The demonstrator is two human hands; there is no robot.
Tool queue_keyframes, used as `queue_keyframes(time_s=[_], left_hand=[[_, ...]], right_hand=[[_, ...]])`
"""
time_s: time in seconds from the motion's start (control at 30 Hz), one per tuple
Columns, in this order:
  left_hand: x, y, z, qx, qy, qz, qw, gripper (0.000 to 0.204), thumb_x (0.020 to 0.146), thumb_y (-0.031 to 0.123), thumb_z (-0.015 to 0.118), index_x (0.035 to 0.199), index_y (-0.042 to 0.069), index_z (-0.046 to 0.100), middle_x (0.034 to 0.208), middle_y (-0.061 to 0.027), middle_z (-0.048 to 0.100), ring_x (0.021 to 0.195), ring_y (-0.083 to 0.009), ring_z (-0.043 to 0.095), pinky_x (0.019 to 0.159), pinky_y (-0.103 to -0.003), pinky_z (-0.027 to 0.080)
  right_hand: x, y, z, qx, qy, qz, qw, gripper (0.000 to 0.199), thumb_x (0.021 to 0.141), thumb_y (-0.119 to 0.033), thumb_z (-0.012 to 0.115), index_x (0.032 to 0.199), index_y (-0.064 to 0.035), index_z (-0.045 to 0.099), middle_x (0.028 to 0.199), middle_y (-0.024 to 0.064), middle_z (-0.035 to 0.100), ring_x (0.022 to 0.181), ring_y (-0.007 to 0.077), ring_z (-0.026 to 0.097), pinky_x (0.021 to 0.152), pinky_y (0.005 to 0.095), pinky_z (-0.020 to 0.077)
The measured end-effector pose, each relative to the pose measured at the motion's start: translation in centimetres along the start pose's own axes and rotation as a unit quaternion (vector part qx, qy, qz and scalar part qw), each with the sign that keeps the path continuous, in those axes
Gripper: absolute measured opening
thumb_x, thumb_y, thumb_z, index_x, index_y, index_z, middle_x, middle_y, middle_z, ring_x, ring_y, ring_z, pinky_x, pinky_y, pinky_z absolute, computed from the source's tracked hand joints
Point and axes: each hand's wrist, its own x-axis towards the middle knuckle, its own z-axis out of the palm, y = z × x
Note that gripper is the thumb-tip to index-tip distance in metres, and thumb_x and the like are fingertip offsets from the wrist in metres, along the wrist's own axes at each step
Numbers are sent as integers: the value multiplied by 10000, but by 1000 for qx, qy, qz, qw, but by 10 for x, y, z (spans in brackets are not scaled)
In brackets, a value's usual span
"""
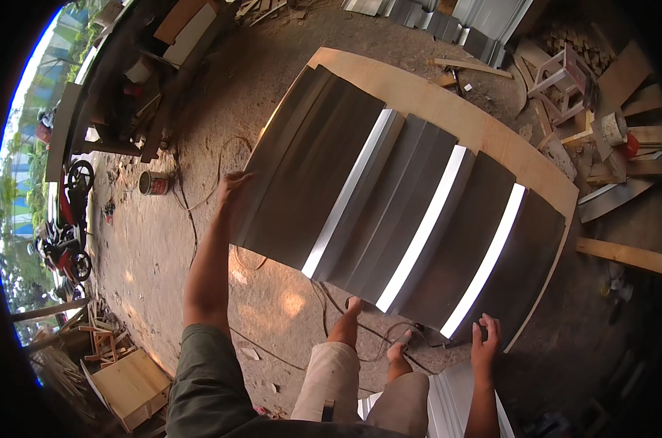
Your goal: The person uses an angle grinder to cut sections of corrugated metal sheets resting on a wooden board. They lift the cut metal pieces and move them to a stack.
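Note:
A ribbed metal roofing sheet (360, 197), dark grey with three bright ribs, lies on a pale wooden board (448, 109) that shows past its far edge. My left hand (236, 184) grips the left edge of the sheet, its arm stretched forward; part of the fingers is hidden. By the near right edge, my right hand (486, 337) is raised with fingers apart and slightly bent. Whether those fingertips touch the metal I cannot tell. Below, between my legs and right forearm, is another ribbed metal sheet (451, 394).
Cables (192, 212) trail over the dirt floor. A paint can (154, 182) stands at the left, with a motorcycle (68, 252) beyond. At the right are a small stool (564, 84) and wood scraps (626, 252). More metal sheets (448, 25) lie at the back.

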Motion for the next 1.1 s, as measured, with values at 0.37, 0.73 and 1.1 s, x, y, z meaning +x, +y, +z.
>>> queue_keyframes(time_s=[0.37, 0.73, 1.1], left_hand=[[-388, 315, 47, 256, 231, 333, 878, 184, 870, 227, 762, 735, 110, 721, 785, -44, 593, 829, -227, 620, 843, -418, 376], [-624, 472, 54, 279, 214, 465, 813, 121, 857, 147, 669, 756, 127, 733, 857, -35, 635, 915, -213, 640, 904, -468, 386], [-812, 474, 52, 10, -63, 747, 662, 437, 860, 248, 798, 1278, 159, 709, 1046, -31, 688, 904, -197, 637, 848, -367, 430]], right_hand=[[66, -260, -253, -102, 85, -487, 863, 486, 777, -172, 836, 1206, -43, 645, 1173, 132, 610, 1092, 342, 614, 989, 493, 483], [26, -409, -399, -421, -22, -598, 681, 166, 821, -176, 630, 911, -88, 738, 962, 101, 730, 954, 267, 713, 888, 455, 566], [-4, -516, -660, -407, 173, -512, 736, 190, 749, -232, 806, 859, -85, 762, 864, 110, 733, 840, 254, 712, 771, 396, 549]])
